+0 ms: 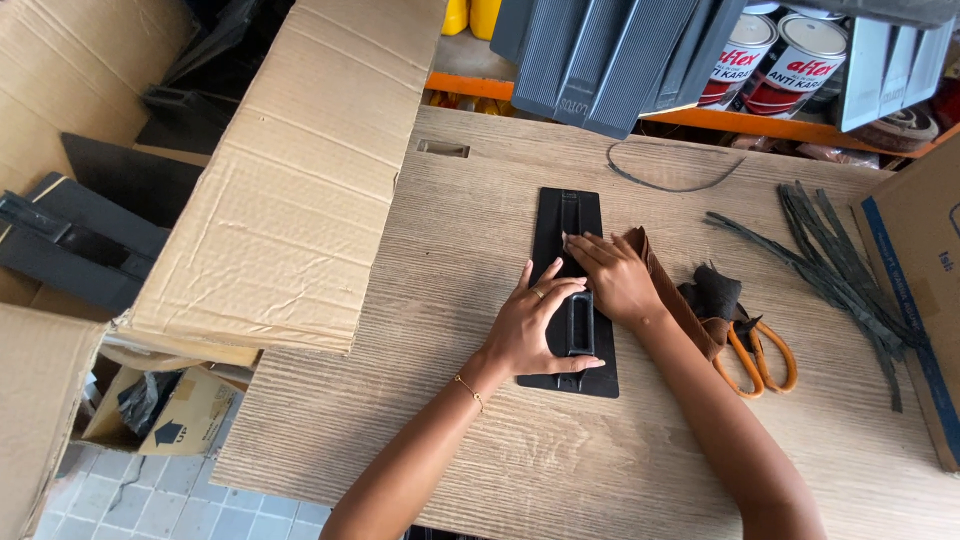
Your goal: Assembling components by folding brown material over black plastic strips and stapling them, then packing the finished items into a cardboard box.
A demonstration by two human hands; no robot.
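Both hands press flat on the black plate (pixel 573 300) mid-table; left hand (pixel 532 330) fingers spread, right hand (pixel 612 278) fingers together, perhaps pinching brown cloth (pixel 668 290); scissors (pixel 755 352) just right; plate could slide if pressure eases.

Both hands, left (pixel 535 325) & right (pixel 612 277), flat on black plastic panel (pixel 575 250); scissors (pixel 757 355) nearby, prob. untouched.

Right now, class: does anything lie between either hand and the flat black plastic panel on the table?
Nothing visible does. The left hand and the right hand both rest directly on the black panel. The orange-handled scissors lie off to its right, clear of it.
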